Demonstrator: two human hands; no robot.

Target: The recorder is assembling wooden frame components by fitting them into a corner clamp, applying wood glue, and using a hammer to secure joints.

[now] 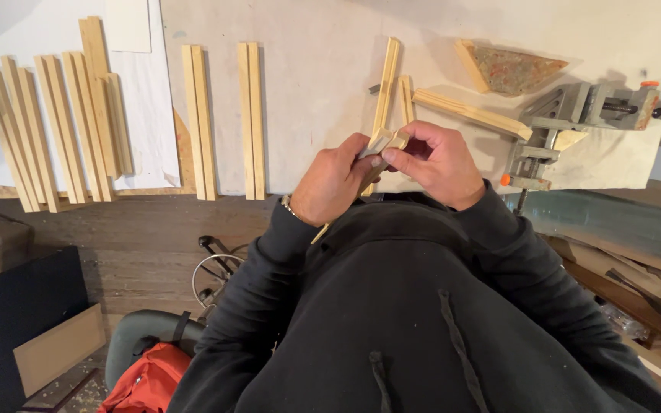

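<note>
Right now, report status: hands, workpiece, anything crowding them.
Left hand and right hand both gripping one wooden strip, pinched at its near end. More strips lie apart on the table. Corner clamp at right, untouched.

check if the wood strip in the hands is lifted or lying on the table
Lifted: both hands, left hand and right hand, hold the wood strip off the table.

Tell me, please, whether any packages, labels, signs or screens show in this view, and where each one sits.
None show: no package, label, sign or screen is visible.
White paper sheet: top left of the bench, plain, under the wood strips.
Red bag: bottom left on the floor, no visible label.
Left hand and right hand: together on a pale wooden strip, bare wood.
</note>
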